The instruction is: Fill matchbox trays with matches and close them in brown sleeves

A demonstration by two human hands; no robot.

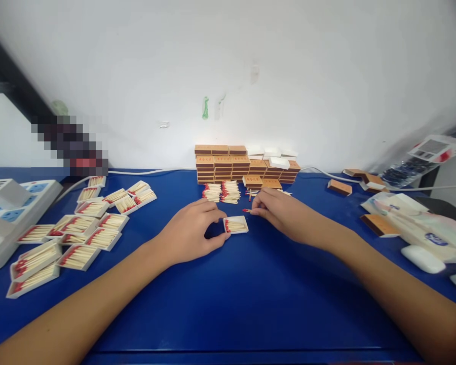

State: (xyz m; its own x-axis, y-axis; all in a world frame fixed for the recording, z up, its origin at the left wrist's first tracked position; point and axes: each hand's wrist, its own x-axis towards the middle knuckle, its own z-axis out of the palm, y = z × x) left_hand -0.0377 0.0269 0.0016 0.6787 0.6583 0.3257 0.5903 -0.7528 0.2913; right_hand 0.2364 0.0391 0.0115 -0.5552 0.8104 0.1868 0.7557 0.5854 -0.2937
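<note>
A white matchbox tray [242, 231] with some red-tipped matches in it lies on the blue table. My left hand [197, 228] pinches this tray's left end between thumb and fingers. Just right of the tray and slightly above it, my right hand [268, 207] is closed on a few matches [247, 210], their red heads pointing left. Behind the tray lie two bundles of loose matches [230, 192]. More loose matches, partly hidden by my right hand, lie beside them.
Stacked brown matchboxes [222, 167] stand against the wall, with white trays [279, 162] on top. Many filled trays [79, 224] spread over the left, near a power strip [26, 223]. At right are loose matchboxes [340, 187], a tissue pack [433, 230] and a white case [423, 259].
</note>
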